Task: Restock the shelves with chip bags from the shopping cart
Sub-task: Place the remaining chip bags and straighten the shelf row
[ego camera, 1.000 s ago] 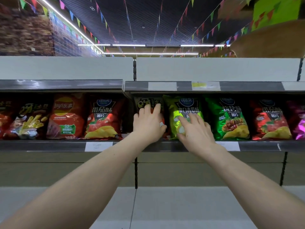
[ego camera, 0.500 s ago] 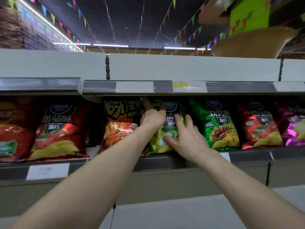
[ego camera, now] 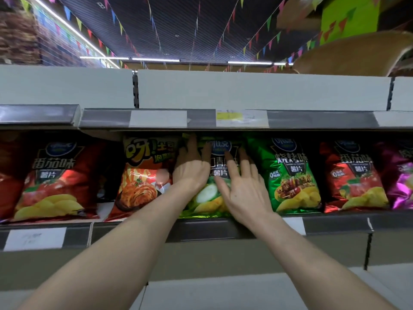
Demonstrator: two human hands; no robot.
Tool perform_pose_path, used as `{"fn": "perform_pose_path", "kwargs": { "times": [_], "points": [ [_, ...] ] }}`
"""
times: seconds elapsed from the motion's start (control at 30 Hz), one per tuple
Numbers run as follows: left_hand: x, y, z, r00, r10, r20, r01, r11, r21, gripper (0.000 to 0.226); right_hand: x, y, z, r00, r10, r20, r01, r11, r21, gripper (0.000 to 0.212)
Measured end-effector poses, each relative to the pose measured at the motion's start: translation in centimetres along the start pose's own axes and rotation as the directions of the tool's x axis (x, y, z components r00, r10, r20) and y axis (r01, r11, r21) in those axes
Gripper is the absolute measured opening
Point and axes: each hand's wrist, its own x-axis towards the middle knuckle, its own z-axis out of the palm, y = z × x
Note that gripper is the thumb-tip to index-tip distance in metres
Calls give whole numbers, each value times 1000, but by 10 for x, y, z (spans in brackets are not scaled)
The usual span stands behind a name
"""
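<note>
On the shelf (ego camera: 201, 229) in front of you, the light green chip bag (ego camera: 207, 195) stands between the orange bag (ego camera: 143, 175) and the dark green bag (ego camera: 290, 175). Your left hand (ego camera: 192, 168) and right hand (ego camera: 243, 191) press on it with straight, spread fingers, gripping nothing. Push too hard and the chips may crush, or a bag beside it may tip off the edge.

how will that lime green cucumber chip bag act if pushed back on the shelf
Probably puffy and light: the cucumber chip bag looks air-filled, so it should dent under the left hand and right hand. Its glossy foil is likely slippery. Standing upright behind the shelf lip, it may tip, though the orange bag and green barbecue bag flank it.
</note>
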Motion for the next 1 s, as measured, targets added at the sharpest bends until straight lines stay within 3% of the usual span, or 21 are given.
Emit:
{"fn": "perform_pose_path", "kwargs": {
  "times": [0.1, 0.23, 0.33, 0.43, 0.57, 0.63, 0.73, 0.87, 0.93, 1.0],
  "points": [
    [-1, 4, -12, 999, 29, 23, -33, 973, 230, 57, -2, 0, 5, 997, 17, -72, -19, 1000, -20, 62],
    [-13, -10, -40, 965, 246, -87, -181, 872, 454, 51, 6, -19, -5, 977, -55, -207, 55, 998, -7, 47],
    [-13, -37, -63, 933, 247, -260, -112, 890, 443, 44, 11, -47, -8, 956, -204, -212, 214, 976, 27, 44],
    [-12, -67, -82, 944, 85, -320, 47, 921, 386, 46, 16, -78, -6, 942, -328, -67, 334, 935, 122, 53],
    [-14, -91, -88, 958, -156, -242, 191, 973, 130, 69, 18, -106, 7, 922, -386, 36, 377, 914, 150, 56],
    [-12, -95, -85, 965, -204, -165, 214, 976, 43, 68, 17, -110, 17, 945, -312, 99, 298, 945, 137, 57],
    [-9, -98, -81, 979, -152, -132, 155, 988, 12, 64, 15, -114, 28, 969, -200, 143, 178, 972, 151, 58],
    [-8, -103, -81, 985, -137, -109, 140, 990, 20, 61, 11, -125, 37, 973, -166, 159, 137, 975, 177, 60],
    [-9, -98, -85, 986, -91, -137, 111, 983, 149, 60, 11, -125, 32, 975, -176, 134, 156, 976, 151, 59],
    [-11, -87, -89, 971, 88, -221, -17, 953, 302, 55, 14, -117, 21, 975, -219, 45, 214, 972, 95, 52]
  ]
}}
